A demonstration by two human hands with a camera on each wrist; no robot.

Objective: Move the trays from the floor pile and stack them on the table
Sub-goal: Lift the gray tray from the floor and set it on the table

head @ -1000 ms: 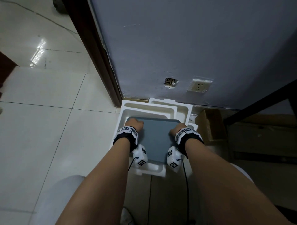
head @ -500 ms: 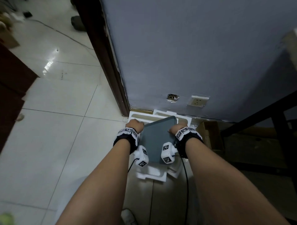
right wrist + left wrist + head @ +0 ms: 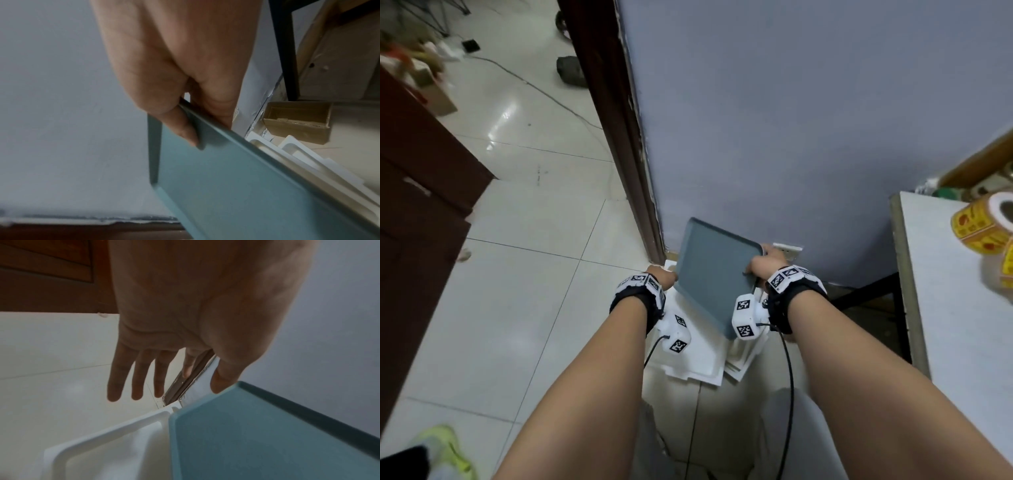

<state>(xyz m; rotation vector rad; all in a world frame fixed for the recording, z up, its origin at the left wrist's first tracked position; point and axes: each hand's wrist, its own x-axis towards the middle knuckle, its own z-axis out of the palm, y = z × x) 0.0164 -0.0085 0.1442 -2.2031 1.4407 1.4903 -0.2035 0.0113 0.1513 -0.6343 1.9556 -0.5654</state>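
Note:
A grey-blue tray (image 3: 712, 274) (image 3: 257, 434) (image 3: 236, 186) hangs tilted above the floor pile, its far-left corner raised against the wall. My right hand (image 3: 763, 263) (image 3: 205, 129) pinches its right rim, thumb on the top face and fingers underneath. My left hand (image 3: 662, 277) (image 3: 176, 391) is at the tray's left edge with straight, spread fingers; only the thumb tip is at the rim. Below lies the pile of white trays (image 3: 698, 356) (image 3: 107, 451) (image 3: 298, 155) on the floor. The table (image 3: 962, 308) is at the right.
Yellow tape rolls (image 3: 983, 226) sit on the table's far end. A black table leg (image 3: 866, 291) and an open cardboard box (image 3: 298, 126) are right of the pile. A dark door frame (image 3: 626, 137) and a brown cabinet (image 3: 414, 205) stand to the left.
The grey-blue tray has risen off the white pile and tilted to the right. My left hand has let go of its edge and spread open; the right hand still holds it.

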